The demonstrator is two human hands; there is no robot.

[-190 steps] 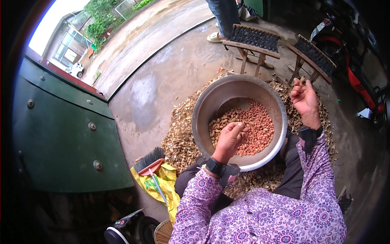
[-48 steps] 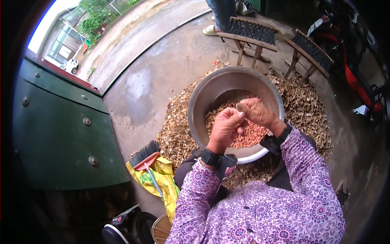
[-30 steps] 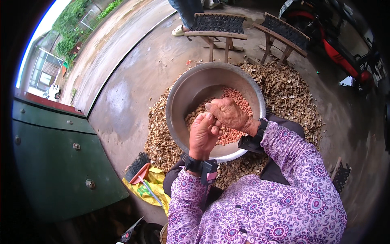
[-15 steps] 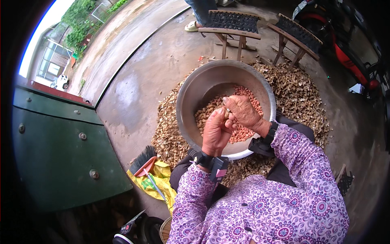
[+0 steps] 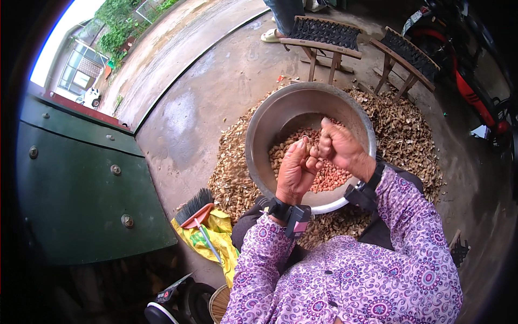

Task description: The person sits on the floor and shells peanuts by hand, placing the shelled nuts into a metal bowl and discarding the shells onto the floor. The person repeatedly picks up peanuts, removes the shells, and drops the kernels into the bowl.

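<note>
A wide metal bowl [image 5: 264, 126] sits between my legs, holding unshelled peanuts [image 5: 278, 151] and loose reddish kernels [image 5: 337, 175]. My left hand [image 5: 296, 167] is closed above it, with what looks like a peanut pinched at its fingertips. My right hand [image 5: 343, 147] is also closed, against the left one's fingertips with its thumb raised; what it grips is too small to name. A broad heap of broken shells [image 5: 407, 140] surrounds the bowl.
Two wooden folding stools [image 5: 324, 32] [image 5: 404, 56] stand beyond, near a person's leg [image 5: 280, 13]. A red-and-black scooter [image 5: 467, 92] is right, a green metal panel [image 5: 81, 200] left. A broom head [image 5: 197, 210] lies on a yellow bag [image 5: 216, 243] beside a wicker basket [image 5: 218, 302].
My right hand came from beyond the bowl's right rim to meet the left. Since the last frame its thumb has lifted and moved up slightly from the left thumb.
</note>
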